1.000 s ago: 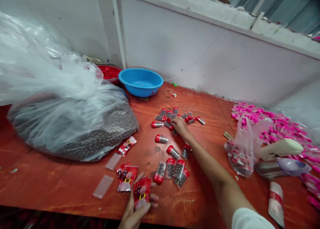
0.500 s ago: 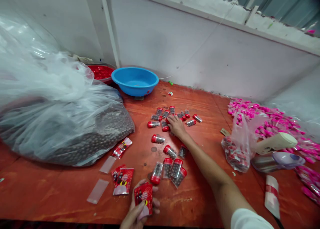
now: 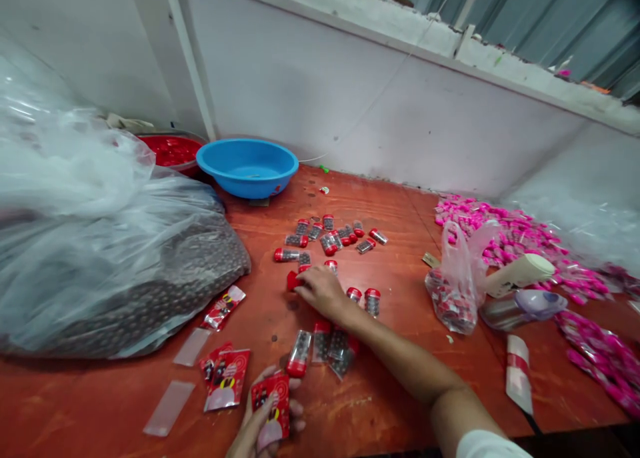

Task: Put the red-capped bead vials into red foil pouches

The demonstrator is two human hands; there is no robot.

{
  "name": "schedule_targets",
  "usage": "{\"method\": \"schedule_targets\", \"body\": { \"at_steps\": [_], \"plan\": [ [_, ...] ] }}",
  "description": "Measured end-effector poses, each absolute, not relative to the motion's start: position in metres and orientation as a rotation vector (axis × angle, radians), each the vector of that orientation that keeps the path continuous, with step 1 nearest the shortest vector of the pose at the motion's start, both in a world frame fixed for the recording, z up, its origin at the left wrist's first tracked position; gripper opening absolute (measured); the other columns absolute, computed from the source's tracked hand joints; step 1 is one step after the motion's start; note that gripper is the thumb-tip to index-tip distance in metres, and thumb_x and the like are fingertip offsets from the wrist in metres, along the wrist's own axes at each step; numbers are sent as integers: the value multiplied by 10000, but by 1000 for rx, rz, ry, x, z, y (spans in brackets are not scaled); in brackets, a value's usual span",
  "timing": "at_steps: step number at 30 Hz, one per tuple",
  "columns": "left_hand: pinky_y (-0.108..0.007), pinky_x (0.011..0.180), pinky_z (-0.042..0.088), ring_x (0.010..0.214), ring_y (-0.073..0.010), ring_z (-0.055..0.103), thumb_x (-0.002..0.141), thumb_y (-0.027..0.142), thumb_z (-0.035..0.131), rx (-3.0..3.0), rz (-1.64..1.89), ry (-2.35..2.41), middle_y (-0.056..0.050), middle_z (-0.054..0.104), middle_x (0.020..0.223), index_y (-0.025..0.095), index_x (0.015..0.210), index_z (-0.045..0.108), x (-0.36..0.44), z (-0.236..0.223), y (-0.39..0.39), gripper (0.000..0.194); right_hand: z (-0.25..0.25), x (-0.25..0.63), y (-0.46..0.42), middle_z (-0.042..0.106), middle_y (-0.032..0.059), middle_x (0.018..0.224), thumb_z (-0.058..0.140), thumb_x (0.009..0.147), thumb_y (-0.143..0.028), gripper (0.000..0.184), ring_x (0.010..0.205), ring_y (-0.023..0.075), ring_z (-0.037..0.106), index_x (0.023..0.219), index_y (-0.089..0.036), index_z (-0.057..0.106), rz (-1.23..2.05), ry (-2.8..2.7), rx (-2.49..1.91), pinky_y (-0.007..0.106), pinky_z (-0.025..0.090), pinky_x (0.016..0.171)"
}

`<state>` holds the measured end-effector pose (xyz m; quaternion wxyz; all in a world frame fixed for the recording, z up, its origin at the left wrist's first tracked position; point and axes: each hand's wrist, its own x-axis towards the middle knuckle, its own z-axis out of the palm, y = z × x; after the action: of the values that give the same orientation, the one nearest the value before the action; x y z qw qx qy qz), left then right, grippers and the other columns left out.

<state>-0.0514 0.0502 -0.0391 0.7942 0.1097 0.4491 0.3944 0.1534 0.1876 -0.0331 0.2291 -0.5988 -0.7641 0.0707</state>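
Note:
My left hand [image 3: 270,411] is closed on a small stack of red printed cards [image 3: 273,405] near the table's front edge, thumb on top. Over the middle of the table, my right hand [image 3: 323,291] grips a small container whose red cap [image 3: 293,281] sticks out past the fingertips; its body is hidden by the hand. Several clear containers with red caps and dark beads [image 3: 299,353] lie below the right forearm. More red-capped containers [image 3: 330,241] are scattered beyond that hand. More red cards [image 3: 228,378] lie left of my left hand.
A big clear bag of dark beads [image 3: 165,291] fills the left side. Behind it stand a blue basin [image 3: 247,171] and a red-filled tub [image 3: 173,151]. To the right are a knotted plastic bag [image 3: 455,291], a lilac-lidded scoop-like object [image 3: 525,308] and pink pieces [image 3: 500,225].
My right hand has come from the far cluster toward me and left, and now holds a red-capped container. My left hand still holds the cards. The view has shifted to the right.

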Motion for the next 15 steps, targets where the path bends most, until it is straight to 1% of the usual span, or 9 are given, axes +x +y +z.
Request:
{"method": "schedule_targets", "body": {
  "at_steps": [1, 3, 5, 7, 8, 10, 12, 13, 15],
  "plan": [
    [-415, 652, 526, 732, -264, 643, 681, 355, 711, 248, 854, 964, -88, 692, 992, 291, 1331, 392, -51, -39, 50, 727, -34, 141, 186, 675, 38, 907, 616, 841, -285, 150, 875, 195, 566, 972, -214, 630, 251, -2145, -1601, 307, 403, 804],
    [-408, 647, 527, 713, -253, 639, 691, 356, 706, 269, 865, 960, -89, 694, 977, 286, 1336, 381, -51, -41, 50, 725, -39, 121, 187, 676, 41, 971, 629, 829, -280, 254, 907, 195, 579, 1073, -217, 600, 341, -2202, -1507, 300, 419, 814],
    [-400, 638, 528, 708, -249, 641, 698, 357, 704, 271, 874, 957, -90, 694, 980, 284, 1332, 378, -51, -42, 49, 716, -43, 112, 195, 653, 57, 1099, 596, 851, -265, 353, 1003, 191, 570, 1196, -216, 541, 372, -2227, -1405, 303, 418, 876],
    [-389, 629, 530, 708, -246, 647, 696, 351, 709, 259, 879, 963, -87, 693, 991, 292, 1324, 385, -51, -42, 49, 709, -44, 115, 212, 593, 81, 1228, 541, 886, -277, 382, 1131, 188, 517, 1260, -206, 509, 339, -2221, -1353, 316, 385, 964],
    [-382, 627, 532, 711, -243, 651, 692, 345, 714, 251, 884, 969, -84, 693, 995, 296, 1319, 389, -51, -42, 49, 708, -43, 122, 225, 552, 94, 1285, 521, 898, -311, 382, 1196, 193, 473, 1265, -202, 516, 306, -2206, -1372, 332, 356, 1007],
    [-366, 628, 536, 721, -239, 659, 676, 333, 730, 239, 894, 985, -79, 694, 996, 300, 1308, 400, -50, -42, 50, 714, -38, 142, 254, 426, 112, 1409, 544, 868, -452, 463, 1314, 239, 350, 1272, -226, 532, 227, -2150, -1530, 402, 279, 1074],
    [-360, 628, 540, 730, -242, 665, 655, 331, 747, 235, 898, 1002, -78, 699, 988, 292, 1294, 414, -50, -43, 51, 722, -32, 166, 283, 273, 88, 1512, 561, 801, -590, 598, 1397, 323, 175, 1315, -290, 501, 185, -2077, -1784, 521, 148, 1108],
    [-363, 622, 542, 724, -246, 667, 643, 332, 755, 239, 894, 1012, -79, 702, 981, 284, 1285, 422, -50, -43, 52, 725, -30, 178, 296, 220, 75, 1536, 542, 782, -642, 655, 1409, 356, 116, 1346, -319, 462, 210, -2062, -1890, 575, 99, 1099],
    [-380, 611, 546, 699, -255, 668, 619, 336, 770, 253, 880, 1036, -84, 710, 966, 268, 1261, 436, -49, -43, 54, 727, -26, 196, 312, 183, 61, 1552, 483, 771, -708, 709, 1408, 395, 76, 1383, -359, 398, 298, -2092, -2021, 644, 57, 1067]
  ]
}}
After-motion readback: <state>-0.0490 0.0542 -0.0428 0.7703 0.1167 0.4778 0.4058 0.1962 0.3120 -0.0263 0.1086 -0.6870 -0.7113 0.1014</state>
